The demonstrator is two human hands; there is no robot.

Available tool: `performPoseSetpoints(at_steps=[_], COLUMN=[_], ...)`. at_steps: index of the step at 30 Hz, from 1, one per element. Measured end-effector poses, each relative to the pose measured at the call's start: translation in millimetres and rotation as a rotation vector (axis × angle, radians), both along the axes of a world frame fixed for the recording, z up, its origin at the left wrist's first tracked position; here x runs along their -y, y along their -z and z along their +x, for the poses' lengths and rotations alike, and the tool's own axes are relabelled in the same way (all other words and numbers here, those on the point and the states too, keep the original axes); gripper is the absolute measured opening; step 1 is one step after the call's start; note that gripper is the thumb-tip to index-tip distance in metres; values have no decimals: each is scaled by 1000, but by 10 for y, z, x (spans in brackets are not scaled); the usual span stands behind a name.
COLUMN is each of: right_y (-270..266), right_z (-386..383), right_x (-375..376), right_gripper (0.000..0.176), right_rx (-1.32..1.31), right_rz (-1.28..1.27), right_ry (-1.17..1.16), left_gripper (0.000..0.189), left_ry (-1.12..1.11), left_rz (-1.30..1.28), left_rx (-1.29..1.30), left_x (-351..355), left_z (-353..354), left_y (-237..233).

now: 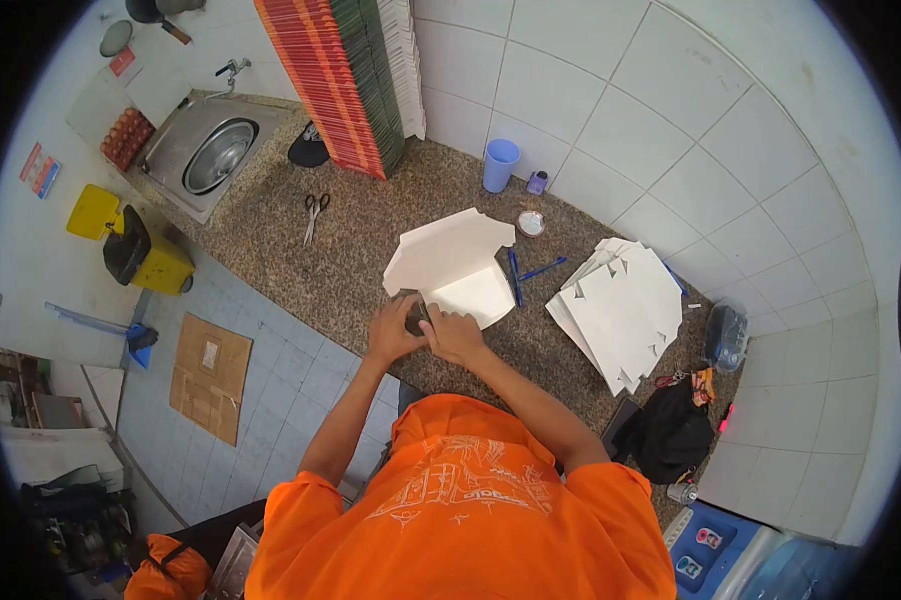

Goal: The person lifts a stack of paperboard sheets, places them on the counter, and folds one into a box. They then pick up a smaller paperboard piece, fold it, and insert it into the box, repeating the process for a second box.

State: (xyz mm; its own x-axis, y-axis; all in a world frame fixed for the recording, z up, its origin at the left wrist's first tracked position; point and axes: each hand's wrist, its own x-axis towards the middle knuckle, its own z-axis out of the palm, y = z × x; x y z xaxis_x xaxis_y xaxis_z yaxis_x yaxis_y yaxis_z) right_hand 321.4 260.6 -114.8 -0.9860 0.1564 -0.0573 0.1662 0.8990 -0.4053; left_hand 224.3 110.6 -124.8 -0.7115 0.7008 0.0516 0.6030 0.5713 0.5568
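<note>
A white cut cardboard sheet lies partly folded on the speckled stone counter. My left hand and my right hand meet at its near edge, fingers curled on the cardboard. A small dark thing shows between the two hands; I cannot tell what it is. A fanned stack of similar white cut sheets lies to the right of my right hand.
Two blue pens, a round tin, a blue cup and a small bottle stand beyond the sheet. Scissors lie left. A tall stack of flat coloured cartons, a sink, a black bag.
</note>
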Motion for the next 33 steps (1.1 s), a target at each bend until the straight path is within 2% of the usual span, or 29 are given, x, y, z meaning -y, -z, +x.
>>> performPoseSetpoints(at_steps=[2,3,4,5,6,7,9,12,15,17,19,20,22,23,24,25,27,28,30,31,33], right_y=[-83,-131,-198,-392,-319,-69,477,531,571,524,117,8,120,59,149,261,18,-52,-154,-51,107], right_z=[25,10,-36,-61,-126,-186,-277,-198,-211,-114,190,424,1022,1345,1696,2022,2222,2262,2308,2384,2516], right_x=[-117,-244,-429,-584,-748,-952,-1307,-1325,-1286,-1340,-1411,-1546,-1847,-1961,-2196,-2377,-2505,-2526,-2564,-2709,-2963], right_gripper=[32,29,27,26,25,25,31,40,40,34,32,43,64,84,93,93,87,87,62,62,34], right_rx=[-169,-334,-496,-528,-556,-549,-192,-214,-244,-263,-562,-585,-466,-178,108,127,133,134,79,72,20], right_rz=[48,62,78,102,123,122,-295,-417,-362,-380,-157,-148,219,156,-1,-38,-200,-200,-179,-176,-548], right_ry=[30,128,223,377,548,557,603,553,550,581,451,500,752,882,896,764,662,679,607,623,612], left_gripper=[85,85,88,91,97,97,95,90,91,96,103,109,110,111,111,112,113,114,115,115,113], left_ry=[16,23,-29,-83,-121,-114,-67,-104,-88,-53,-49,-29,11,39,48,43,58,55,62,79,-2], left_rz=[147,147,267,384,379,372,354,351,356,332,314,304,322,338,336,325,314,333,353,356,273], left_rx=[159,162,142,125,213,220,59,132,106,145,138,141,153,158,166,203,242,217,180,179,18], left_x=[3,-9,-33,-61,-99,-130,-217,-239,-242,-256,-254,-237,-226,-205,-205,-231,-328,-385,-506,-556,-630], left_z=[58,98,159,229,291,324,304,255,222,208,222,205,192,201,180,126,-15,-84,-232,-228,-235], left_y=[27,26,6,-22,-75,-58,-48,-72,-54,-52,-147,-95,-140,-152,-140,-130,-94,-41,57,17,-107])
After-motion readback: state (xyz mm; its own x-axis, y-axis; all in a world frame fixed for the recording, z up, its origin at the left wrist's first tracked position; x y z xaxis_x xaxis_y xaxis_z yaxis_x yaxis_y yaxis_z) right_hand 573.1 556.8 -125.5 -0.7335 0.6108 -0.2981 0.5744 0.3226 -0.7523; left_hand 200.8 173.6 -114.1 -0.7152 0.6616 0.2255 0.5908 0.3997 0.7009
